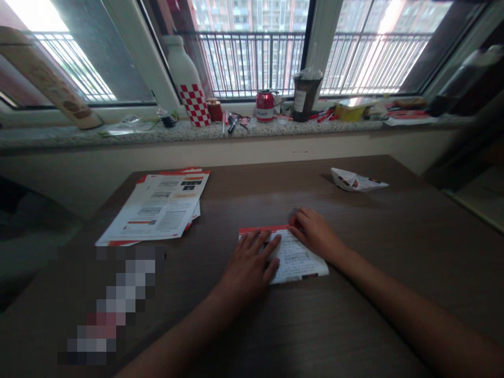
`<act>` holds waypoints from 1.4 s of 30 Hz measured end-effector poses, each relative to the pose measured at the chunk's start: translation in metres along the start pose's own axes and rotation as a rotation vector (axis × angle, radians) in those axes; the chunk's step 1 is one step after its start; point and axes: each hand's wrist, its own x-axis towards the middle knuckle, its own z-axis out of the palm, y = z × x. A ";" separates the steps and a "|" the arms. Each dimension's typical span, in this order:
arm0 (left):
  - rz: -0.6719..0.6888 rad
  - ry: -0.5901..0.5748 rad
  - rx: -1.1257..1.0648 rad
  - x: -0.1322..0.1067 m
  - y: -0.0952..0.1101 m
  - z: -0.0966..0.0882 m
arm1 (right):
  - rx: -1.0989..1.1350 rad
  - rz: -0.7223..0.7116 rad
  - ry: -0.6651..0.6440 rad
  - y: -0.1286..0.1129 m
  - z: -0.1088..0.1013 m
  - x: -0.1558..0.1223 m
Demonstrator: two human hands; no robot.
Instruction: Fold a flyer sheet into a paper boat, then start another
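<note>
A folded sheet of printed paper (301, 258) with a red strip along its far edge lies on the table in front of me. My left hand (252, 262) rests flat on its left part, fingers spread. At the far right edge, my right hand (314, 229) has its fingers curled together against the paper; the fingertips are partly hidden. Toward the table's far right stands a folded paper boat (356, 181), white with printed patches, apart from both hands.
A stack of printed sheets (161, 207) lies at the left of the brown table (354, 325). A pixelated patch hides something at front left. On the windowsill (149, 135) stand a checkered bottle (192, 97), a red can (265, 106), a dark cup (306, 97) and small clutter.
</note>
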 end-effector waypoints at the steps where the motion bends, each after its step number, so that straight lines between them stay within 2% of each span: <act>1: 0.005 0.008 0.002 0.000 0.000 0.001 | 0.004 0.000 0.002 0.000 0.000 0.000; 9: -0.011 0.003 0.009 0.000 0.000 0.003 | 0.006 -0.007 -0.007 0.000 -0.002 0.000; 13: -0.015 -0.003 0.008 0.000 0.001 0.002 | 0.020 -0.064 -0.079 -0.001 -0.018 0.001; 17: 0.000 0.030 0.014 0.000 0.000 0.006 | -0.053 -0.096 -0.056 -0.024 -0.040 -0.008; 19: 0.006 0.050 0.020 0.000 -0.001 0.008 | -0.091 -0.113 -0.060 -0.043 -0.041 -0.015; 22: 0.007 0.062 0.032 0.000 -0.001 0.011 | -0.167 -0.133 -0.085 -0.067 -0.027 -0.025; 25: 0.006 0.047 0.058 0.000 -0.002 0.013 | -0.248 -0.131 -0.107 -0.077 -0.005 -0.033; 30: 0.016 0.035 0.080 0.002 -0.003 0.014 | -0.275 -0.082 -0.137 -0.070 0.016 -0.043; 42: 0.024 0.021 0.092 0.001 -0.005 0.016 | -0.165 -0.073 -0.094 -0.058 0.028 -0.057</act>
